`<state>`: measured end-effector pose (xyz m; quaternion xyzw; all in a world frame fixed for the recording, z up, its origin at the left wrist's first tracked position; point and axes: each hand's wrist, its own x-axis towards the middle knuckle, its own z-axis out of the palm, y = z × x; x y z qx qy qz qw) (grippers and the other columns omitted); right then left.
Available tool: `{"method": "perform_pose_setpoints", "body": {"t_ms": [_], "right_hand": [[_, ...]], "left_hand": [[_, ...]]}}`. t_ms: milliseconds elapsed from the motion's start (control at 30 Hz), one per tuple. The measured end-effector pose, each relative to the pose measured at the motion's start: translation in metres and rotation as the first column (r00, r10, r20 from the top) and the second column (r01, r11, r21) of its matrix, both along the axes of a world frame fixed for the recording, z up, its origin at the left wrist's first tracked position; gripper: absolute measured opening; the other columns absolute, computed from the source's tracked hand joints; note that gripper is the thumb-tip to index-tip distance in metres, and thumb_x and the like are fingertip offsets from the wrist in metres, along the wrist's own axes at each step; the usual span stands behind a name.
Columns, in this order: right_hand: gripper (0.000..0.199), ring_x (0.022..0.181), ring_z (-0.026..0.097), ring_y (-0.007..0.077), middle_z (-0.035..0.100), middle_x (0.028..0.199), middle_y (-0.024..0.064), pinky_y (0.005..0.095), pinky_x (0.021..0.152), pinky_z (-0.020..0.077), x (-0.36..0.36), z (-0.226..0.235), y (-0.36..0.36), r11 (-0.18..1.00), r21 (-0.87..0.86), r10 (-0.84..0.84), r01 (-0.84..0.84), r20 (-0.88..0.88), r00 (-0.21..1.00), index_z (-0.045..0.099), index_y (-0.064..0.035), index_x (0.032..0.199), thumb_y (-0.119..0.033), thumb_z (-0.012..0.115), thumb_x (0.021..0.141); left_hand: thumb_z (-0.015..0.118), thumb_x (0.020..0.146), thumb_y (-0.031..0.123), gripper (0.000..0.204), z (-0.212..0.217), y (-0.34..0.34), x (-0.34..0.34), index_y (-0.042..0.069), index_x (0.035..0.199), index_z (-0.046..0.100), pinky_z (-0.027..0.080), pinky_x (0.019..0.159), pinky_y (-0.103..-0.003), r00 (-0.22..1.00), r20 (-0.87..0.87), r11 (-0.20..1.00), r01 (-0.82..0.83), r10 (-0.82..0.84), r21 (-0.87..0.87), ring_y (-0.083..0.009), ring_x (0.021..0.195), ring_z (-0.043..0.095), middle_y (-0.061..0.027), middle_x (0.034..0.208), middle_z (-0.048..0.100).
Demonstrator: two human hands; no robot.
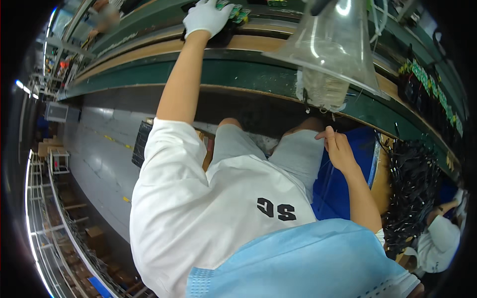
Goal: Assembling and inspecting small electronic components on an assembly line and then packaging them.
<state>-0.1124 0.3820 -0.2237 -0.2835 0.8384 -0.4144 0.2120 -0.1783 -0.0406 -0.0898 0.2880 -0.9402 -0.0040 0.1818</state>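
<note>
My left hand (206, 19), in a white glove, reaches up to the bench at the top of the view. Its thumb is spread over green circuit boards (239, 15) with black parts under them; the other fingertips run toward the picture's upper edge. I see no firm grip on a board. My bare right hand (339, 150) hovers beside my right thigh, its fingers apart and loosely bent, with nothing plain in them. Just above it hangs a clear plastic funnel-shaped hood (330, 47), below the green bench edge (248, 74).
Several more green boards on black parts (427, 92) line the bench at right. A heap of black cables (412, 184) lies beside a blue bin (343, 184). Another person (439, 241) sits at the lower right. Racks with boxes (74, 233) stand at left, across the grey floor (99, 159).
</note>
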Motion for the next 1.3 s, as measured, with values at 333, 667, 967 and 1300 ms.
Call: {"method": "perform_pose_setpoints", "body": {"t_ms": [333, 667, 967, 1300], "right_hand": [[0.022, 0.055, 0.055, 0.0311, 0.067, 0.073, 0.0168, 0.0366, 0.059, 0.0470, 0.008, -0.024, 0.008, 0.902, 0.277, 0.384, -0.331, -0.162, 0.909, 0.068, 0.0065, 0.086, -0.014, 0.062, 0.087], [0.026, 0.065, 0.062, 0.0398, 0.069, 0.078, 0.0180, 0.0432, 0.064, 0.0502, 0.002, -0.062, 0.016, 0.915, 0.344, 0.324, -0.208, -0.325, 0.888, 0.069, 0.0011, 0.083, -0.024, 0.060, 0.087], [0.022, 0.062, 0.061, 0.0344, 0.070, 0.077, 0.0148, 0.0386, 0.061, 0.0496, -0.008, 0.008, 0.029, 0.983, 0.061, 0.181, -0.171, -0.265, 0.947, 0.070, 0.0000, 0.087, -0.020, 0.061, 0.086], [0.033, 0.071, 0.066, 0.0248, 0.071, 0.083, 0.0124, 0.0330, 0.068, 0.0522, -0.080, 0.132, 0.163, 0.479, 0.179, -0.560, 0.859, -0.692, 0.457, 0.071, 0.0015, 0.097, -0.030, 0.065, 0.087]], "left_hand": [[0.043, 0.090, 0.060, 0.065, -0.012, -0.018, 0.019, 0.018, 0.137, 0.055, 0.048, 0.093, -0.047, 1.000, -0.017, 1.000, 0.017, -0.017, -0.011, -0.0387, 0.116, 0.057, -0.0126, 0.135, 0.057], [0.043, 0.090, 0.064, 0.067, -0.010, -0.019, 0.003, 0.015, 0.136, 0.054, 0.045, 0.098, -0.046, 0.998, -0.035, 0.996, 0.050, -0.048, 0.073, -0.0394, 0.118, 0.055, -0.0127, 0.138, 0.054], [0.044, 0.090, 0.063, 0.066, -0.017, -0.017, -0.004, 0.016, 0.135, 0.055, 0.045, 0.097, -0.045, 0.998, -0.032, 0.997, 0.047, -0.045, 0.065, -0.0377, 0.117, 0.055, -0.0105, 0.137, 0.055], [0.046, 0.091, 0.062, 0.063, -0.018, -0.017, -0.004, 0.015, 0.131, 0.059, 0.048, 0.094, -0.044, 0.997, -0.048, 0.997, 0.065, -0.063, 0.036, -0.0367, 0.113, 0.059, -0.0100, 0.132, 0.059]]}}
